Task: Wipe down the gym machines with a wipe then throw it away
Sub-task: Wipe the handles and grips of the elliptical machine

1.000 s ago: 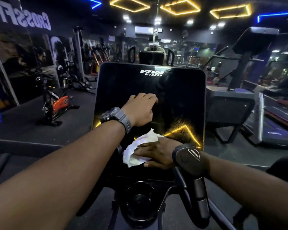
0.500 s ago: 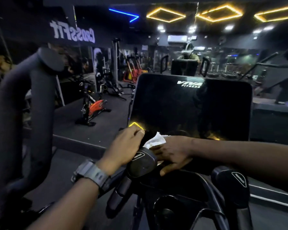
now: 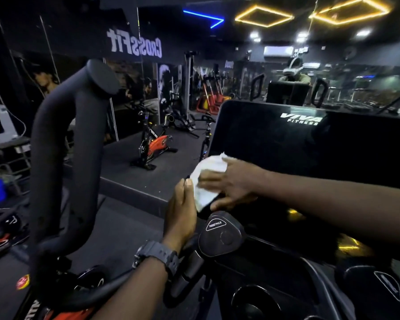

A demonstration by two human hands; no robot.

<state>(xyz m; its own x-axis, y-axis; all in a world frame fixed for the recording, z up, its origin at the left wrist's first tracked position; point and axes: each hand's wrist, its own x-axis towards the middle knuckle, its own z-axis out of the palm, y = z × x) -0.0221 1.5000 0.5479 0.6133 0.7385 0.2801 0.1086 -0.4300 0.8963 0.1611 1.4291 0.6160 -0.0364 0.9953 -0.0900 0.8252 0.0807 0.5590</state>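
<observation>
Pressing wipe (image 3: 207,179) on screen (image 3: 310,146) lower-left corner: right hand (image 3: 231,183), fingers flat. Left hand (image 3: 181,211) beside it, fingers straight, holding nothing.

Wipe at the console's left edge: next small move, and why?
Probably sweep the right hand with the white wipe rightward over the console screen: the wipe sits at the screen's lower left corner, the left hand beside it.
</observation>
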